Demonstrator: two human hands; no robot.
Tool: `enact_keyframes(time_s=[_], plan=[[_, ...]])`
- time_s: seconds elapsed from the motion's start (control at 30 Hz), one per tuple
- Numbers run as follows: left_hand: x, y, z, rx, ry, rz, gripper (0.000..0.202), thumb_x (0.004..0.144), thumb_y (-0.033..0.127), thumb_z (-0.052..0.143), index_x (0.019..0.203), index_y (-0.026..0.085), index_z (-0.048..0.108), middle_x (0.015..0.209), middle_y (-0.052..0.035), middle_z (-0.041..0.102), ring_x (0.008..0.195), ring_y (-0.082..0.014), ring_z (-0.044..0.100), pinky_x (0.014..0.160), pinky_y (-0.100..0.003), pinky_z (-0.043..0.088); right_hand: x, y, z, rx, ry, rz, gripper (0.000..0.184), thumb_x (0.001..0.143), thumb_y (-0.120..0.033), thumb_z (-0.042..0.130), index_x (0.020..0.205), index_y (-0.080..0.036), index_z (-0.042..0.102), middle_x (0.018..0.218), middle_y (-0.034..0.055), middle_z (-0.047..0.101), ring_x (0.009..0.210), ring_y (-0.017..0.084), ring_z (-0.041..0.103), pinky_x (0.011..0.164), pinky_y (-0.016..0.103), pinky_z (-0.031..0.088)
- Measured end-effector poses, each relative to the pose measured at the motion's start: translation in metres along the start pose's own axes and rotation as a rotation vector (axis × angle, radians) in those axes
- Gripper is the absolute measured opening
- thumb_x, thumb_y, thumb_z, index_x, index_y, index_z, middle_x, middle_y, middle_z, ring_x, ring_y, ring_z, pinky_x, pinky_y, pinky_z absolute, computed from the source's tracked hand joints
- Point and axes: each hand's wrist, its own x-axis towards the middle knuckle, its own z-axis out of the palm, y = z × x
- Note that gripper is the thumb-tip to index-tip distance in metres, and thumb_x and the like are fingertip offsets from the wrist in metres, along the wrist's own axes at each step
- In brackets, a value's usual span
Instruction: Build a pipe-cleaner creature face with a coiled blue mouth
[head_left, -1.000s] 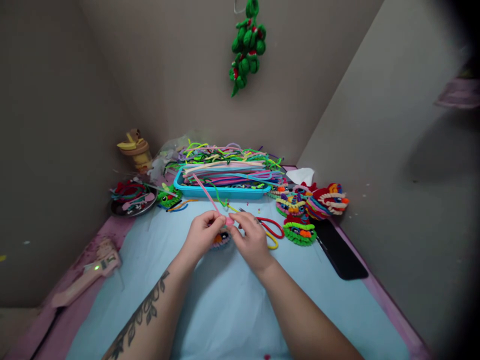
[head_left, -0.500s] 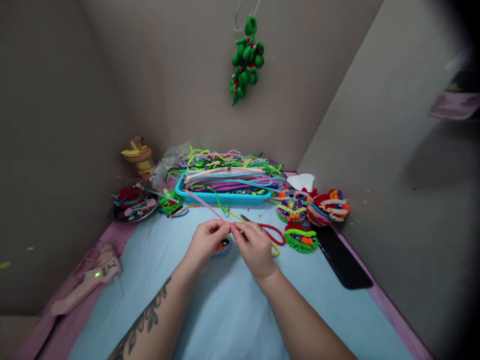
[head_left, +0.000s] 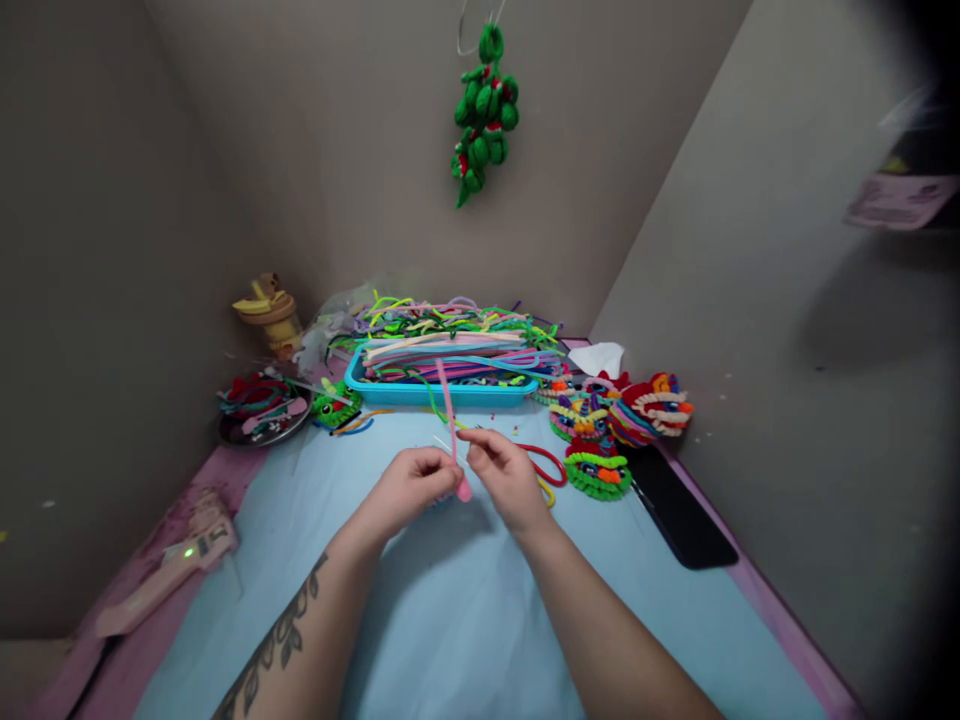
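A pink pipe cleaner (head_left: 448, 400) stands up from my left hand (head_left: 416, 487), pinched between thumb and fingers near its lower end. That end is a small rounded pink curl (head_left: 464, 491) below the fingertips. My right hand (head_left: 508, 485) is just to the right, index finger stretched out and thumb apart, with nothing visible between them. Behind it lie red-handled scissors (head_left: 553, 464), partly covered by the hand. Under my left hand a small piece on the cloth is mostly hidden.
A blue tray (head_left: 442, 396) of colourful pipe cleaners stands at the back. Finished-looking colourful fuzzy heads (head_left: 598, 470) and a black phone (head_left: 686, 515) lie right. Left are a metal bowl (head_left: 266, 433), a green fuzzy head (head_left: 335, 403) and a pink glue gun (head_left: 169, 575) with a green light.
My right hand has let go of the pink pipe cleaner and moved slightly apart. The strand has swung from leaning left to nearly upright, and its curled end now shows.
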Motion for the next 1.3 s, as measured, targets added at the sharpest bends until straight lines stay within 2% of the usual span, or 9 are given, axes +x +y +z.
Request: enact_keyframes(time_s=[0.13,0.2,0.3,0.47,0.63,0.83,1.07,1.17,1.3], plan=[[-0.001,0.001,0.002,0.155,-0.104,0.062,0.025,0.077,0.028,0.056,0.062,0.014,0.070,0.060,-0.0020,0.060,0.058,-0.0120,0.048,0.056,-0.023,0.035,0.004,0.005,-0.002,0.155,-0.068,0.095,0.016,0.077,-0.035,0.063,0.077,-0.019,0.065,0.076,0.0023,0.063,0.071,0.015,0.059,0.066,0.028,0.049],[-0.001,0.000,0.003,0.140,-0.087,0.062,0.025,0.077,0.030,0.057,0.062,0.015,0.070,0.060,-0.0019,0.059,0.058,-0.0121,0.048,0.056,-0.023,0.035,0.003,0.007,-0.001,0.190,-0.044,0.116,0.018,0.077,-0.035,0.063,0.071,-0.019,0.059,0.070,-0.0003,0.058,0.063,0.013,0.055,0.061,0.025,0.047],[0.000,-0.002,0.002,0.029,-0.007,0.017,0.027,0.078,0.037,0.059,0.065,0.014,0.068,0.058,-0.0014,0.056,0.053,-0.0107,0.045,0.049,-0.021,0.032,0.003,0.007,0.000,0.218,0.034,0.115,0.020,0.079,-0.038,0.061,0.073,-0.020,0.055,0.066,-0.0016,0.055,0.058,0.011,0.050,0.056,0.024,0.044],[0.003,-0.005,0.000,-0.172,0.119,-0.063,0.031,0.072,0.044,0.066,0.066,0.014,0.065,0.052,0.0008,0.054,0.044,-0.0079,0.041,0.042,-0.019,0.026,0.001,-0.001,-0.001,0.092,0.087,-0.022,0.012,0.078,-0.029,0.061,0.071,-0.020,0.057,0.072,0.0007,0.056,0.069,0.014,0.054,0.062,0.026,0.045],[0.003,-0.004,0.001,-0.330,0.225,-0.003,0.025,0.069,0.037,0.069,0.062,0.014,0.064,0.047,0.0043,0.050,0.042,-0.0063,0.038,0.043,-0.019,0.028,-0.002,-0.004,0.000,-0.043,0.081,-0.160,0.010,0.078,-0.023,0.061,0.068,-0.022,0.060,0.070,0.0001,0.055,0.072,0.016,0.055,0.067,0.030,0.046],[0.003,-0.003,0.009,-0.422,0.359,-0.012,0.020,0.067,0.034,0.069,0.064,0.015,0.062,0.045,0.0069,0.045,0.042,-0.0061,0.038,0.043,-0.018,0.030,-0.005,-0.005,0.004,-0.101,0.078,-0.216,0.010,0.078,-0.017,0.063,0.071,-0.023,0.066,0.070,0.0003,0.057,0.070,0.015,0.056,0.066,0.031,0.047],[0.005,-0.006,0.022,-0.535,0.439,-0.024,0.022,0.068,0.035,0.068,0.065,0.016,0.057,0.044,0.0089,0.039,0.039,-0.0047,0.030,0.041,-0.018,0.025,-0.010,0.002,0.010,-0.223,0.117,-0.336,0.005,0.080,-0.019,0.064,0.080,-0.022,0.068,0.076,0.0026,0.058,0.071,0.016,0.058,0.062,0.029,0.048],[0.004,-0.006,0.026,-0.591,0.441,-0.052,0.025,0.068,0.037,0.068,0.065,0.016,0.055,0.042,0.0106,0.033,0.038,-0.0034,0.024,0.041,-0.017,0.022,-0.013,0.007,0.011,-0.267,0.120,-0.360,0.006,0.080,-0.021,0.064,0.084,-0.022,0.068,0.080,0.0034,0.059,0.072,0.016,0.058,0.061,0.029,0.048],[0.004,-0.004,0.030,-0.633,0.435,-0.050,0.029,0.065,0.038,0.072,0.064,0.014,0.055,0.045,0.0101,0.034,0.039,-0.0020,0.023,0.041,-0.016,0.021,-0.013,0.009,0.012,-0.255,0.189,-0.415,0.006,0.080,-0.017,0.064,0.082,-0.022,0.067,0.076,0.0020,0.061,0.073,0.016,0.058,0.066,0.030,0.049]])
